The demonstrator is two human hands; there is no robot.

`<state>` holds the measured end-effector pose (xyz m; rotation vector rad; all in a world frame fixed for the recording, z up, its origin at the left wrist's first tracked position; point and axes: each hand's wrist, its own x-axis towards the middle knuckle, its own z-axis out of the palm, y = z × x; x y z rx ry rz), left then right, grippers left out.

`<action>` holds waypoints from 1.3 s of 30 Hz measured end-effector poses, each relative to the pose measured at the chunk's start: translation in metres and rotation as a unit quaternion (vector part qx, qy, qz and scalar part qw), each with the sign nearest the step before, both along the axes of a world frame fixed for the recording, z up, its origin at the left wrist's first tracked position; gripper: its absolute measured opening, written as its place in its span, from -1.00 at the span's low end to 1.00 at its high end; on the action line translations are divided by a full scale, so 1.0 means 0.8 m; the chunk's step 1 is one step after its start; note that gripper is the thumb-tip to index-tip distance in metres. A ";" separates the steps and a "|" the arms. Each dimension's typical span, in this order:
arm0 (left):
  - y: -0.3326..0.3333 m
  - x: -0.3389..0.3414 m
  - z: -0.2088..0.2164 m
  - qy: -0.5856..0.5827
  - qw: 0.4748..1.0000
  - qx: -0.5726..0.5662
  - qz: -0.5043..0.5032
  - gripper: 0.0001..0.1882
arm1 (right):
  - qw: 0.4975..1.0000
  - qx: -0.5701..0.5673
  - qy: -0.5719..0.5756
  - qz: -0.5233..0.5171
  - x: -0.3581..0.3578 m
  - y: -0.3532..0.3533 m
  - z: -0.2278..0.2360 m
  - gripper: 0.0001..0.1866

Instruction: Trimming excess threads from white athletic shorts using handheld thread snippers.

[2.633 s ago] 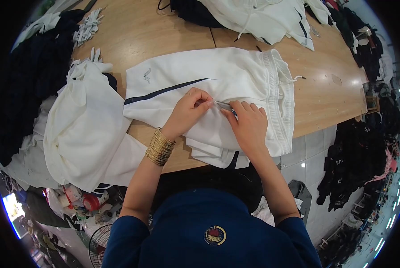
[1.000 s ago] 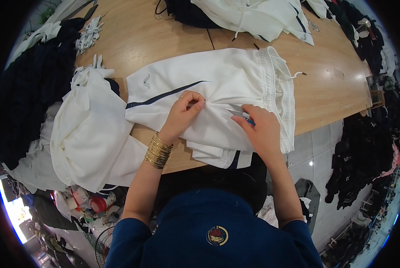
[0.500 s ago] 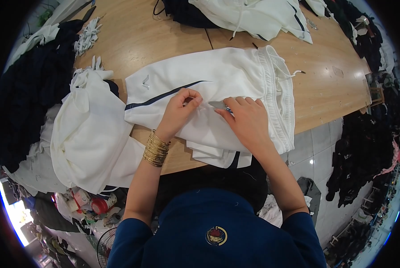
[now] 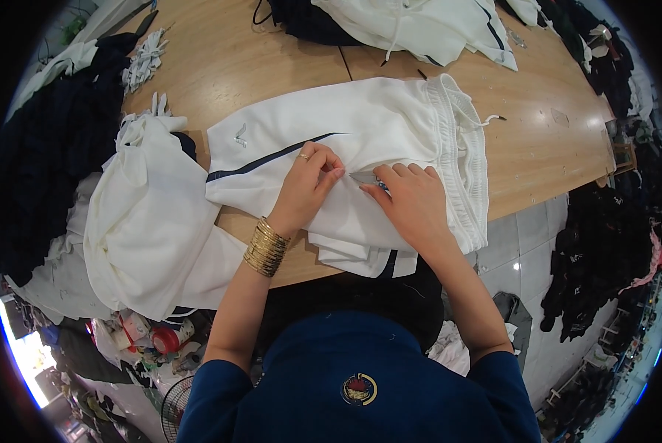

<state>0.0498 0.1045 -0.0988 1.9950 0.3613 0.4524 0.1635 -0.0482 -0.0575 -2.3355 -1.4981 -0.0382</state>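
White shorts [image 4: 390, 111] with a dark side stripe and a gathered elastic waistband lie flat on the wooden table [image 4: 545, 155], the waistband to the right. My right hand [image 4: 413, 199] rests over them, closed around thread snips whose pointed metal blades [image 4: 364, 177] face left. Just beyond the blade tips, my left hand [image 4: 310, 181] is pinched, thumb against fingers, above the cloth near the stripe. What lies between those fingertips is too small to make out. Several gold bangles [image 4: 266, 248] circle my left wrist.
A heap of white cloth [image 4: 150, 221] hangs over the table's left edge, beside dark garments [image 4: 57, 162]. White scraps [image 4: 146, 60] lie at the far left. More white garments [image 4: 427, 29] sit at the back. Dark clothing [image 4: 593, 258] is piled on the right-hand floor.
My left hand has moved slightly right, closer to the snips' tips, and its wrist has turned. My right hand has barely shifted, and the shorts lie in the same place.
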 end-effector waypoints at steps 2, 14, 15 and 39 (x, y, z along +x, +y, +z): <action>0.000 0.001 -0.001 -0.002 1.000 -0.003 -0.011 -0.93 | 1.000 -0.006 -0.003 0.002 0.000 0.001 0.002 -0.74; 0.004 0.000 0.005 0.003 0.999 -0.046 -0.011 -0.93 | 1.000 -0.016 -0.010 0.008 0.002 0.001 -0.001 -0.75; 0.005 -0.003 0.008 0.012 1.000 -0.027 -0.005 -0.93 | 1.000 -0.011 -0.012 0.006 0.003 -0.001 -0.001 -0.75; 0.007 0.000 0.007 0.028 0.997 -0.058 -0.031 -0.93 | 0.999 -0.027 -0.016 0.014 0.001 0.006 -0.002 -0.74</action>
